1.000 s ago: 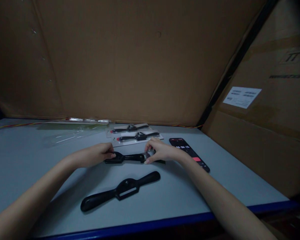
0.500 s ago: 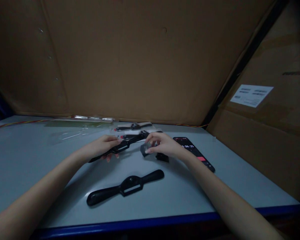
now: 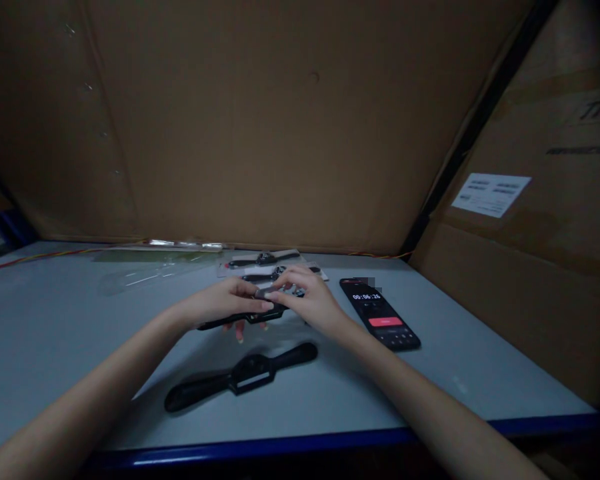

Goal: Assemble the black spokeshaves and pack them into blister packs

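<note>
My left hand (image 3: 225, 301) is closed around a black spokeshave body (image 3: 264, 317), holding it tilted just above the table. At its middle, my right hand (image 3: 310, 303) pinches a small dark flat piece (image 3: 264, 292), perhaps a blade, against or just over the body. Fingers hide most of this piece and part of the frame. Closer to the front edge lies a second black spokeshave body (image 3: 253, 371), with an open slot in its centre. Behind my hands are two spokeshaves in clear packaging, a farther one (image 3: 265, 258) and a nearer one (image 3: 260, 277).
A phone (image 3: 380, 320) showing a running timer lies right of my hands. Clear plastic sleeves (image 3: 140, 275) are at the back left, near a red and yellow wire (image 3: 55, 255). Cardboard walls (image 3: 260, 133) rise behind and to the right. A blue edge (image 3: 260, 448) borders the table's front.
My right hand has moved left with the small dark piece, bringing it to the spokeshave body in my left hand. My left hand has shifted slightly right. The view has turned a little.
</note>
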`<state>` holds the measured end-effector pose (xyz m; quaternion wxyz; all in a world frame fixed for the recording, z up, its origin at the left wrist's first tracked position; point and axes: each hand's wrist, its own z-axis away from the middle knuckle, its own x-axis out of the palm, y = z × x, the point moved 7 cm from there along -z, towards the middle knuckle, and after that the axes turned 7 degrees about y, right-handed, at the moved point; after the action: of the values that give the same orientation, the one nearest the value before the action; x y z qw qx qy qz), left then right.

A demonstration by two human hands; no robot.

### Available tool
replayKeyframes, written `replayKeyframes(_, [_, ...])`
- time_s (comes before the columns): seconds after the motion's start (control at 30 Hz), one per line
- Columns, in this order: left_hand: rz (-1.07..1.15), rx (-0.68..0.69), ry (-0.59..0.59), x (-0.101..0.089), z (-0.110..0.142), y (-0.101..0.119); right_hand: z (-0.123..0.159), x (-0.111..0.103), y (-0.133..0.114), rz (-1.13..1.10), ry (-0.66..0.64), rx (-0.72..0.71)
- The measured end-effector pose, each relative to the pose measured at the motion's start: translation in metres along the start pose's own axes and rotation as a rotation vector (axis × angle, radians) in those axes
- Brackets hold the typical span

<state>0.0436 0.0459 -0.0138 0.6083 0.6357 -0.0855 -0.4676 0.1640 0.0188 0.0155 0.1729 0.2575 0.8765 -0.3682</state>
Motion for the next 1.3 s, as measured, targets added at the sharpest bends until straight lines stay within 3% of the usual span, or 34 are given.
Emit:
replayKeyframes(0.17, [-0.018, 0.004, -0.014, -0.003, -0.012, -0.007, 0.001, 0.001, 0.006, 0.006, -0.023, 0.023])
replayKeyframes(0.47, [0.068, -0.007, -0.091, 0.007, -0.006, -0.013, 0.01, 0.02, 0.012, 0.066, -0.243, 0.129])
replayKeyframes(0.67, [0.076, -0.001, -0.118, 0.01, -0.001, -0.015, 0.017, 0.029, 0.013, -0.108, -0.344, 0.217])
replayKeyframes(0.8, [0.074, -0.014, -0.106, 0.009, 0.0, -0.016, 0.018, 0.031, 0.016, -0.168, -0.34, 0.264])
replayKeyframes(1.3, [0.078, -0.055, -0.078, 0.008, -0.001, -0.023, 0.017, 0.03, 0.01, -0.124, -0.358, 0.218])
